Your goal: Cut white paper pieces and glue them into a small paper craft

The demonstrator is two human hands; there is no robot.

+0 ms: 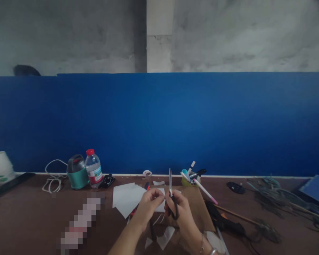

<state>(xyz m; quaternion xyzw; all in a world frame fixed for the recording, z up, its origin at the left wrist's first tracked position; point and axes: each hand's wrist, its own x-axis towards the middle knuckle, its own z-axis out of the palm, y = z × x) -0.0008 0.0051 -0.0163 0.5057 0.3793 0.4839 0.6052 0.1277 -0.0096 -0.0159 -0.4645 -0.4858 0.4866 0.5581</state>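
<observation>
My right hand [181, 211] is closed around the black handles of a pair of scissors [171, 191], whose blades point straight up. Beside it, my left hand [148, 204] pinches a small piece of white paper [161, 205] against the blades. Both hands hover over a brown table [29, 219], above a brown cardboard sheet [199, 209]. White paper sheets [127, 200] lie just left of my left hand. Small white paper scraps [164, 238] lie under my wrists.
A water bottle with a red cap [93, 169], a teal container [77, 172] and a white cable [51, 177] stand at the back left. A cup of pens [190, 177] sits behind the hands. A black glue gun [224, 221] and tangled wires [273, 198] lie to the right. A blue partition [159, 120] closes the table's far side.
</observation>
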